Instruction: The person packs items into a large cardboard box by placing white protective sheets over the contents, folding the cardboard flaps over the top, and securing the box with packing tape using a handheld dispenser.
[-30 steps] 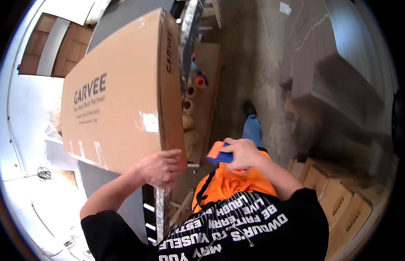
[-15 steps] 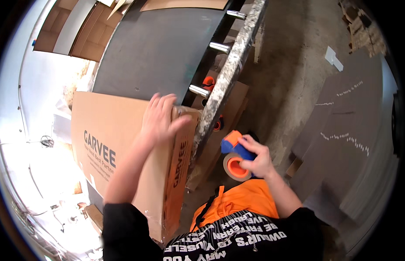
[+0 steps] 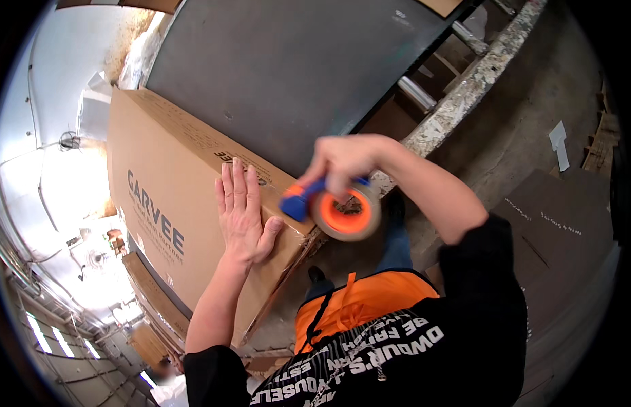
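A large brown cardboard box [image 3: 186, 183] stands on its edge at the near end of a dark conveyor belt. My left hand [image 3: 241, 224] lies flat on its broad face, fingers stretched toward the upper edge. In my right hand [image 3: 346, 163] is a blue and orange tape dispenser [image 3: 296, 205], its handle gripped and slightly blurred. The orange hub and tape roll [image 3: 347, 214] hang below my fingers. The dispenser's head is at the box's near right corner, against or just over it; which one I cannot tell.
The grey conveyor belt [image 3: 261, 68] stretches away behind the box, with metal rollers [image 3: 417, 93] and a paint-worn rail [image 3: 458, 102] along its right. Flat dark sheets [image 3: 532, 230] lie on the floor at right, near a wooden pallet [image 3: 604, 142]. More flat cardboard [image 3: 156, 298] leans at lower left.
My right hand has carried the tape dispenser left and up to the box corner. My left palm has shifted from the box's top edge onto its broad face. The view has turned.
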Demonstrator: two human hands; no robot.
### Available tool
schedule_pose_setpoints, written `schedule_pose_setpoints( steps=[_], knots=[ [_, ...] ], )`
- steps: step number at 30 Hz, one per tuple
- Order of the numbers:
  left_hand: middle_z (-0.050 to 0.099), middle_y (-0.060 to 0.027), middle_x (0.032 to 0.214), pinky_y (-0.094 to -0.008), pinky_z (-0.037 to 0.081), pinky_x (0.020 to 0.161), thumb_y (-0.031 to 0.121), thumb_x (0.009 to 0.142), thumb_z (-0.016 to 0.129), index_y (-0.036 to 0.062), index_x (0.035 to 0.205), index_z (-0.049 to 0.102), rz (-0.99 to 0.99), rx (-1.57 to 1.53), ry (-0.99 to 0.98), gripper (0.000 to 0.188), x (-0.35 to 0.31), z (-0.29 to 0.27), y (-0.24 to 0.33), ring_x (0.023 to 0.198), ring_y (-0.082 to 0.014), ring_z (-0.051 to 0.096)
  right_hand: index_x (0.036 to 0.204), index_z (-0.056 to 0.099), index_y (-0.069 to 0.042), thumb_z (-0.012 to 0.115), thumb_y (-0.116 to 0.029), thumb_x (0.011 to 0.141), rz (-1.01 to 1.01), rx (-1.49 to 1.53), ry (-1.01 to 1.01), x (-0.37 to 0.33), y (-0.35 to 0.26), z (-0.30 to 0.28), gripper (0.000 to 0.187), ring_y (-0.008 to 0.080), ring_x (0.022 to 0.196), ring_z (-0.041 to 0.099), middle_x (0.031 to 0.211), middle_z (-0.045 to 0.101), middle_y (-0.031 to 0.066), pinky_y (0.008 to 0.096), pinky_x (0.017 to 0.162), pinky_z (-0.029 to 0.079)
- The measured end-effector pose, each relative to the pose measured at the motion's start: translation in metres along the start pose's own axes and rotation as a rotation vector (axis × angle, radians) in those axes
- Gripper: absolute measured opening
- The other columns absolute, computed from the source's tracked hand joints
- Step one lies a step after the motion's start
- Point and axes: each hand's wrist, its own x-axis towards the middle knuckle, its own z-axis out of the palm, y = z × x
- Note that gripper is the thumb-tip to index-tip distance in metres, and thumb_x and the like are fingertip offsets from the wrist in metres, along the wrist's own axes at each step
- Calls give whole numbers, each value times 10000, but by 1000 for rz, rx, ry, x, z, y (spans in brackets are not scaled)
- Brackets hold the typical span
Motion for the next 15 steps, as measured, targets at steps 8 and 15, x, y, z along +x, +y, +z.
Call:
schedule_pose_setpoints(
  steps=[8,15],
  knots=[
    [633,-63,1255,-543,78,1210,425,956,448,88,1067,713,63,-31,-3,443,6,-7,5,1443,-421,292,1054,767,-213,639,-235,569,-32,-379,-354,-2,43,192,502,353,790,695,836,713,148,459,691,548],
    [682,-63,1114,-538,134,1201,407,968,453,66,986,724,5,-56,81,435,-10,-5,-5,1352,-391,419,1137,718,-166,698,-251,567,-102,-474,66,-72,22,60,577,300,900,691,977,703,121,384,802,551]
  ],
)
